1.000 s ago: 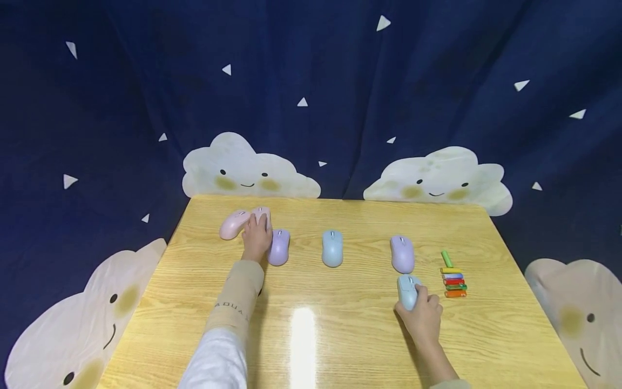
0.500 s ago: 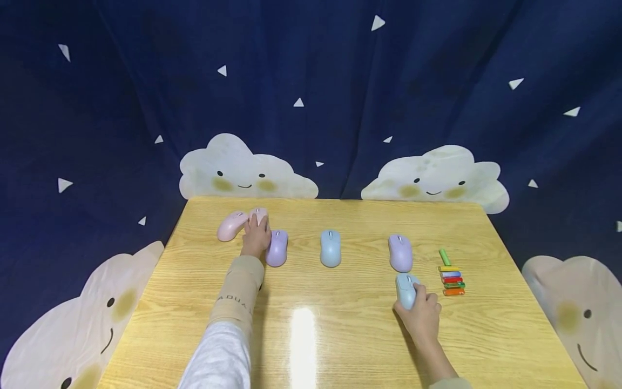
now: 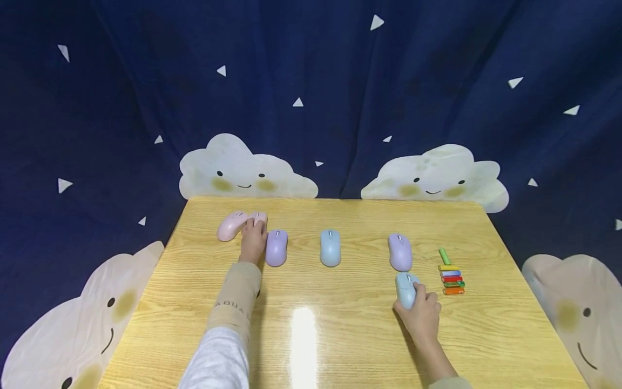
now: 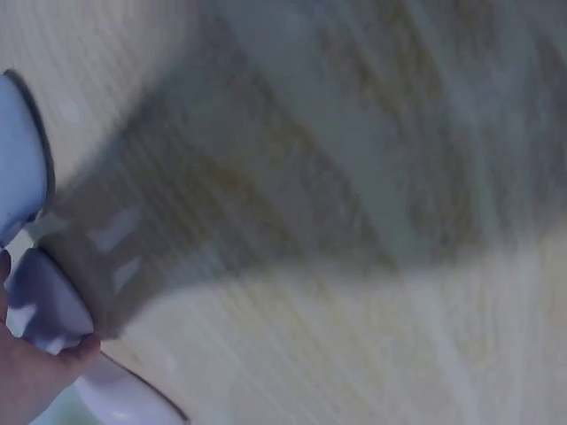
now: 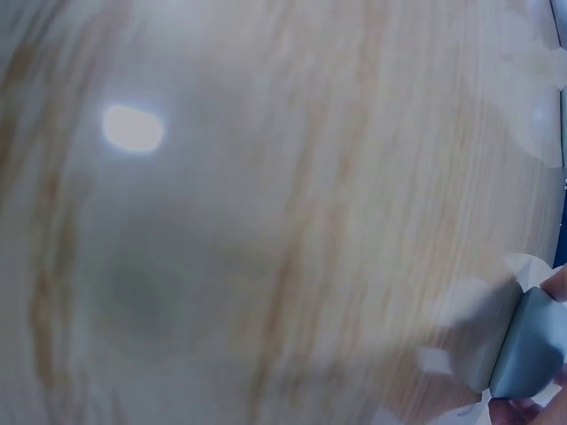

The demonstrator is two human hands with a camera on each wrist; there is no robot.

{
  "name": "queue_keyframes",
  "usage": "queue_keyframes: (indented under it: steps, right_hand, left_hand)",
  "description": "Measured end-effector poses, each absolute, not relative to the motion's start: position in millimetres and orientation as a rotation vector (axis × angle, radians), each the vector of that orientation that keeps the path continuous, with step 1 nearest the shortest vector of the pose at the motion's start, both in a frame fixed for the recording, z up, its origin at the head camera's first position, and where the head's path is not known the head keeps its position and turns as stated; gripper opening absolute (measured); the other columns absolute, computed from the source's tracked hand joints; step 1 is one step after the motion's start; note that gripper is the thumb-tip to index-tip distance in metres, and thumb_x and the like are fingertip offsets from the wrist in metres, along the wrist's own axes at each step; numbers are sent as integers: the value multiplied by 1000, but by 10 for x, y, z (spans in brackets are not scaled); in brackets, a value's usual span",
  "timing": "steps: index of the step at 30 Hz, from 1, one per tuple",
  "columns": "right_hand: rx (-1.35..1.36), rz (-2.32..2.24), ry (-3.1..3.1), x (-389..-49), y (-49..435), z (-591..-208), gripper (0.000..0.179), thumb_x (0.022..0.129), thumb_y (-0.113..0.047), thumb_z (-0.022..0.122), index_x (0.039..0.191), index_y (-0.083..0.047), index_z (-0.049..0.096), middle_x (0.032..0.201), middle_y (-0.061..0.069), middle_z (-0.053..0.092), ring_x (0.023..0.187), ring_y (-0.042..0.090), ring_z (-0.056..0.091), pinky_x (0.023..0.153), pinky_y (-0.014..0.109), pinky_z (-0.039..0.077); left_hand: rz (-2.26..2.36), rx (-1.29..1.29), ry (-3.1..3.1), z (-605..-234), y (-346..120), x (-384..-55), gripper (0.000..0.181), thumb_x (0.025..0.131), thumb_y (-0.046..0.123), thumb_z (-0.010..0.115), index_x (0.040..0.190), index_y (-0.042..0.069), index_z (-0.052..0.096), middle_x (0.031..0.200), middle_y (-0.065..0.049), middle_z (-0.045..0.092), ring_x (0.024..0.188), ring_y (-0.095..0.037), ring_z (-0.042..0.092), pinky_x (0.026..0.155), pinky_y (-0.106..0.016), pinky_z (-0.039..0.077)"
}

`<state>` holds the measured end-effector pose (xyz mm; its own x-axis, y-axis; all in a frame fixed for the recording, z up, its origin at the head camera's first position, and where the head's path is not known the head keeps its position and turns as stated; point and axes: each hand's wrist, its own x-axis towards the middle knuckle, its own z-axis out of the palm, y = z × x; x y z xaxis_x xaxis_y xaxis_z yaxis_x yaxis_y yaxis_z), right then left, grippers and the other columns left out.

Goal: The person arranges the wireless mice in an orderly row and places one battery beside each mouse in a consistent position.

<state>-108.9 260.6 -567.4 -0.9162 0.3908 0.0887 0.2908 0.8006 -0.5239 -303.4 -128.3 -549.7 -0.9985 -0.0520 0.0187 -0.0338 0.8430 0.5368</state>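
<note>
At the far left of the table in the head view, my left hand (image 3: 252, 242) grips a pale pink mouse (image 3: 259, 216), which it partly hides. A second pink mouse (image 3: 231, 226) lies tilted right beside it, and a purple mouse (image 3: 276, 248) lies on the other side. In the left wrist view the thumb presses against the side of the held mouse (image 4: 46, 299). My right hand (image 3: 421, 316) holds a light blue mouse (image 3: 406, 290) on the table, thumb on one side and fingers on the other. Just beyond that mouse lies another purple mouse (image 3: 400, 253).
A light blue mouse (image 3: 330, 248) lies in the middle of the wooden table (image 3: 350, 329). Right of the hands, several coloured batteries (image 3: 452, 279) are lined up, with a green one (image 3: 444, 256) at an angle behind them. A dark blue curtain (image 3: 330, 65) hangs behind.
My left hand and the pink mouse under it have shifted slightly toward me and left. My right hand stays on the light blue mouse. The head view has shifted a little.
</note>
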Motion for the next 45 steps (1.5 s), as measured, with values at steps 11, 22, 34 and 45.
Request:
queue_keyframes:
  steps: [11,22,34,45]
  right_hand:
    - [-536,781,-2793,-1088,2610,-5689,67,70,-23,67,126,2,39,99,29,38,81,41,39,57,46,39]
    - [-542,786,-2804,-1083,2611,-5687,67,70,-23,67,126,2,39,99,29,38,81,41,38,56,45,39]
    - [-535,791,-2810,-1082,2619,-5693,67,71,-23,66,126,2,38,98,28,38,81,40,38,56,44,38]
    - [-537,794,-2803,-1080,2617,-5672,67,71,-22,67,126,2,39,98,28,38,81,40,38,56,45,39]
  left_hand:
    - [-864,175,-2875,-5575,-1262,-2996,38,89,11,56,125,1,50,131,-24,35,109,-49,42,80,-56,45]
    - [-961,300,-3025,-5543,-1323,-3019,63,83,12,59,140,7,32,138,-33,20,126,-47,22,95,-55,36]
    - [-1063,327,-2937,-5505,-1379,-2982,67,73,9,68,134,2,40,131,-35,28,124,-48,24,98,-52,34]
    - [-1136,268,-2772,-5456,-1387,-2827,63,68,5,69,127,-3,47,130,-35,34,118,-51,31,98,-54,30]
